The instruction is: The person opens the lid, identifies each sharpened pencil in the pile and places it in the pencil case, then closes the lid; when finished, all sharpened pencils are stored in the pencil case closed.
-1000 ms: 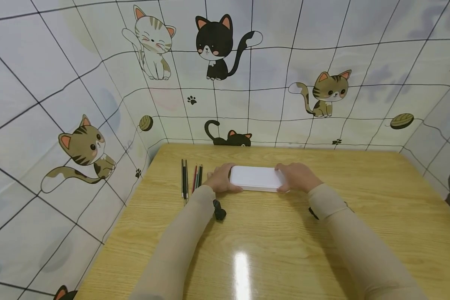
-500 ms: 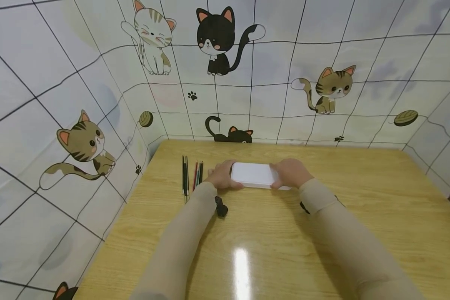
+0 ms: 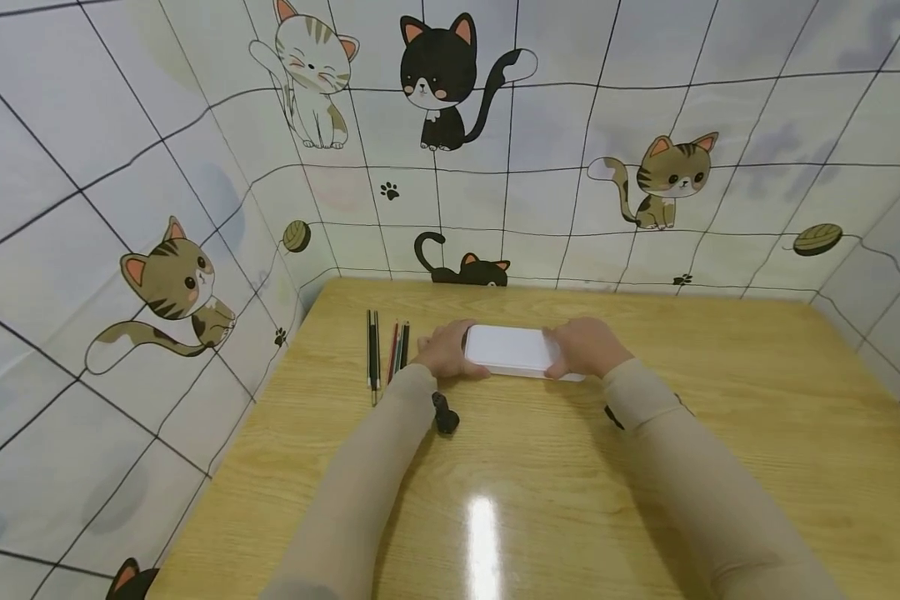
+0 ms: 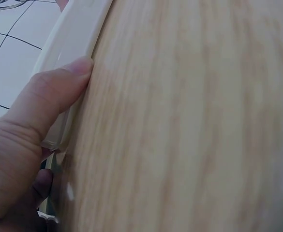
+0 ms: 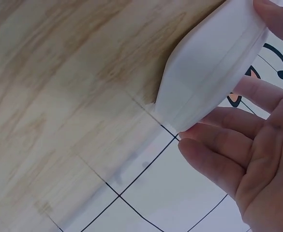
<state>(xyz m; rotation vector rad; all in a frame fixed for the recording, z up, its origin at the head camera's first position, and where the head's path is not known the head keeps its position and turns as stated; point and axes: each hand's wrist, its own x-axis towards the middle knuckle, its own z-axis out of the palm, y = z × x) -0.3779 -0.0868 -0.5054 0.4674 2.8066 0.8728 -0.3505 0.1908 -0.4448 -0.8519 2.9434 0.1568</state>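
Note:
A white rectangular case [image 3: 508,346] with rounded corners lies flat on the wooden table, long side facing me. At its left end my left hand [image 3: 448,350] grips it, thumb along the front side and fingers round the far side. My right hand [image 3: 588,346] holds the right part, the case's front right corner showing past the thumb. The left wrist view shows the left thumb [image 4: 59,89] pressed on the case's side wall. In the right wrist view, thumb and fingers [image 5: 223,140] lie on opposite sides of the case [image 5: 204,67].
Left of the left hand lie two dark pens [image 3: 373,350] and several pencils [image 3: 401,343], roughly parallel. The table [image 3: 540,467] meets a cloth backdrop [image 3: 555,150] printed with cats at its back edge. Black wrist devices [image 3: 444,414] sit below the sleeves.
My right hand has slid slightly left along the case since a second ago, baring its front right corner. The left hand keeps its place. The head view has shifted a little.

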